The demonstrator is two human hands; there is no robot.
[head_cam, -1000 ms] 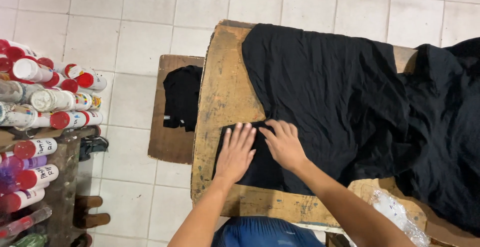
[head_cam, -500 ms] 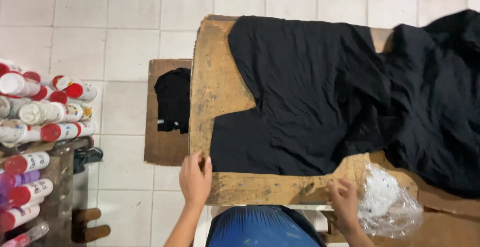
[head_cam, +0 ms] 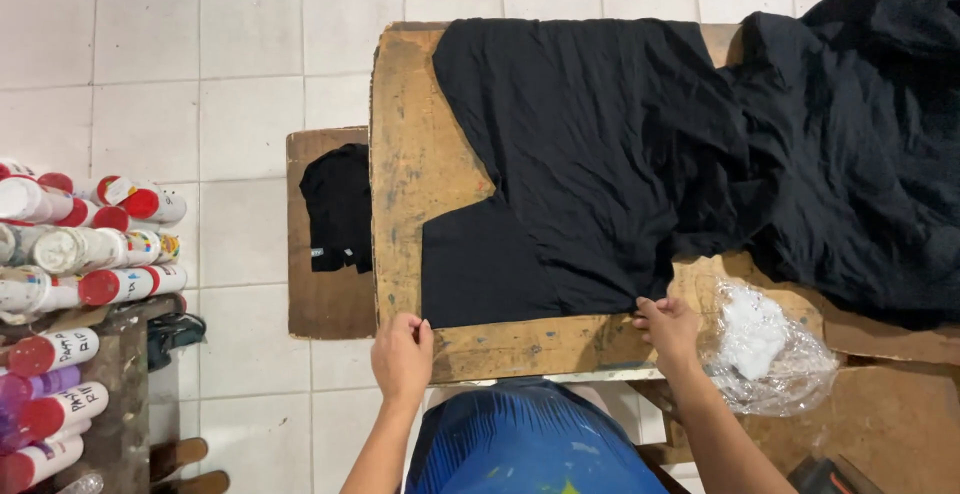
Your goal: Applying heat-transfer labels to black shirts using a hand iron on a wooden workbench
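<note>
Left hand: the left hand [head_cam: 402, 356] sits at lower centre of the frame, fingers curled at the near left corner of the shirt [head_cam: 590, 154], pinching its hem against the board [head_cam: 420, 154].
Right hand: the right hand [head_cam: 668, 329] is just right of centre, low in the frame, fingertips nipping the shirt's near edge at its right corner.
Shirt: black, spread flat on the board across the upper middle of the frame, one sleeve folded in at lower left.
Board: worn wooden top, bare along its left side and near edge.
Pile: a heap of black cloth [head_cam: 860, 154] fills the upper right, overlapping the shirt's right side.
Bag: a crumpled clear plastic bag [head_cam: 765, 349] lies just right of the right hand.
Side board: a lower wooden board [head_cam: 320, 304] at left of the main one bears a folded black garment [head_cam: 338, 209].
Cans: spray cans [head_cam: 80, 244] with red and white caps lie stacked at the far left edge.
Floor: pale tiles [head_cam: 150, 54] in the upper left.
</note>
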